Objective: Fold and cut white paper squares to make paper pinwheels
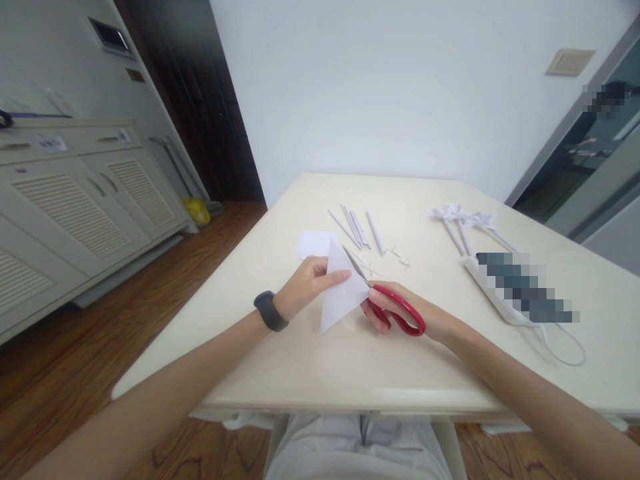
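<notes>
My left hand (306, 285) pinches a white folded sheet of paper (340, 297) and holds it just above the cream table (310, 360). A dark band sits on that wrist. My right hand (400, 313) grips red-handled scissors (395, 308), fingers through the loops. The metal blades point up and left and lie across the paper's upper edge.
Several white rolled paper sticks (356, 228) lie at mid-table beyond the hands, beside another white paper piece (313, 242). Paper pinwheels on sticks (463, 220) lie at the right, next to a white power strip with a cord (520, 313). White cabinets (75, 207) stand left.
</notes>
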Demonstrator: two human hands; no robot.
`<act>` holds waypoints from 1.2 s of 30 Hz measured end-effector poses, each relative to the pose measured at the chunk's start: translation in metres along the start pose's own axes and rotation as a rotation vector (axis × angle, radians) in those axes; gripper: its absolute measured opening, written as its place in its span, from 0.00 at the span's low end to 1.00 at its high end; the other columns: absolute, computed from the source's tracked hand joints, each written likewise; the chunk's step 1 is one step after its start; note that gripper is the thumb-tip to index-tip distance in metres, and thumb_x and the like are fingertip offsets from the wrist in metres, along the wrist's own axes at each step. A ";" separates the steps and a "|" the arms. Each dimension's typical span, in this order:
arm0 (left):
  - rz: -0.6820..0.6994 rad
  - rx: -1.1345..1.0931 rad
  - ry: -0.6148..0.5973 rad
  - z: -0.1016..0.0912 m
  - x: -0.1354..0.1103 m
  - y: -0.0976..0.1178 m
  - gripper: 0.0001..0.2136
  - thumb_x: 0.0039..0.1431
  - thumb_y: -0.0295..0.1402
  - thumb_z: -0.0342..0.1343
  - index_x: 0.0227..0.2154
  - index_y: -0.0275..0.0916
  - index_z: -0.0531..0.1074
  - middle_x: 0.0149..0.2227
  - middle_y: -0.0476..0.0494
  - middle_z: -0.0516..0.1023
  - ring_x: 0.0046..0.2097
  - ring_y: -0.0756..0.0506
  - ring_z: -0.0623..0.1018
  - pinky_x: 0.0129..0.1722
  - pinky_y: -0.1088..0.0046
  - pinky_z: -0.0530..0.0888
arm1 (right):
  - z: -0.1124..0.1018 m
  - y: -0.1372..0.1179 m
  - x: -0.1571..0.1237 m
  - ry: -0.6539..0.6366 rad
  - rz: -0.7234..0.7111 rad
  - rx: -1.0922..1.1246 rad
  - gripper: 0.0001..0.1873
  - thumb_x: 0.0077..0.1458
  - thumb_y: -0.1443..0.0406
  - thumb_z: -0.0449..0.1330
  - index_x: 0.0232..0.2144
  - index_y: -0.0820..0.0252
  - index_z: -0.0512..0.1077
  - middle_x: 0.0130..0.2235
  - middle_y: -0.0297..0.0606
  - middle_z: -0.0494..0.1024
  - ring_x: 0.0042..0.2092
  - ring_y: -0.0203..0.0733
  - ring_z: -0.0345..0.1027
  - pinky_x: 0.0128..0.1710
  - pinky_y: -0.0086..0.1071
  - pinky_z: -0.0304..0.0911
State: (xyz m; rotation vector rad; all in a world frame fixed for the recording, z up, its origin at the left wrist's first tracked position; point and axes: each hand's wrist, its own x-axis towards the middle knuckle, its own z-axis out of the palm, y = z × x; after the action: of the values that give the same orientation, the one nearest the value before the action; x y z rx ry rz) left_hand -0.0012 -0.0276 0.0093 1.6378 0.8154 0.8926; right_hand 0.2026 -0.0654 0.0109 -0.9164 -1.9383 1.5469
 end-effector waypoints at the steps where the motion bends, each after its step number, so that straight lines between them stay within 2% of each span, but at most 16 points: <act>1: -0.003 -0.003 -0.004 0.000 0.000 0.000 0.11 0.53 0.37 0.55 0.31 0.33 0.75 0.35 0.42 0.80 0.35 0.45 0.77 0.33 0.73 0.71 | 0.000 0.000 0.000 0.001 -0.003 0.008 0.20 0.59 0.53 0.46 0.25 0.61 0.62 0.22 0.32 0.66 0.24 0.33 0.58 0.25 0.28 0.54; 10: -0.032 -0.048 -0.005 0.001 0.000 0.000 0.11 0.53 0.37 0.56 0.31 0.33 0.75 0.36 0.41 0.79 0.36 0.44 0.77 0.34 0.72 0.71 | 0.002 0.001 0.000 -0.003 -0.025 0.026 0.21 0.60 0.52 0.44 0.24 0.61 0.63 0.21 0.32 0.67 0.23 0.33 0.60 0.26 0.29 0.55; 16: -0.074 -0.045 0.037 0.000 0.002 -0.001 0.13 0.53 0.41 0.54 0.27 0.33 0.73 0.28 0.44 0.77 0.32 0.45 0.75 0.32 0.71 0.71 | 0.003 0.001 0.001 0.019 -0.013 0.039 0.20 0.60 0.54 0.45 0.25 0.61 0.62 0.20 0.32 0.67 0.23 0.33 0.60 0.26 0.29 0.55; 22: -0.037 -0.004 0.128 0.000 0.003 0.001 0.13 0.51 0.41 0.55 0.21 0.34 0.72 0.22 0.48 0.73 0.29 0.47 0.74 0.30 0.73 0.70 | 0.002 0.000 0.002 0.040 0.020 0.014 0.20 0.59 0.53 0.45 0.24 0.61 0.62 0.20 0.32 0.66 0.22 0.33 0.59 0.25 0.29 0.54; 30: -0.037 0.000 0.096 0.001 0.002 0.004 0.12 0.50 0.39 0.56 0.19 0.34 0.71 0.21 0.49 0.72 0.29 0.47 0.73 0.30 0.73 0.70 | -0.001 0.004 0.002 -0.010 -0.030 -0.018 0.25 0.60 0.51 0.43 0.21 0.62 0.62 0.21 0.34 0.66 0.23 0.33 0.58 0.26 0.29 0.53; 36: -0.035 -0.031 0.053 0.000 0.002 0.002 0.11 0.51 0.38 0.56 0.22 0.34 0.72 0.24 0.48 0.73 0.31 0.47 0.74 0.34 0.71 0.70 | -0.001 0.004 0.001 -0.018 -0.049 -0.015 0.25 0.61 0.53 0.43 0.20 0.62 0.62 0.21 0.33 0.65 0.24 0.33 0.58 0.27 0.29 0.53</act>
State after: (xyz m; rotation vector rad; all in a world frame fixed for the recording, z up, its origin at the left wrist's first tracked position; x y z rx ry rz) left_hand -0.0002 -0.0267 0.0112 1.5741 0.8605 0.9227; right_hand 0.2040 -0.0635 0.0077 -0.8569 -1.9732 1.5198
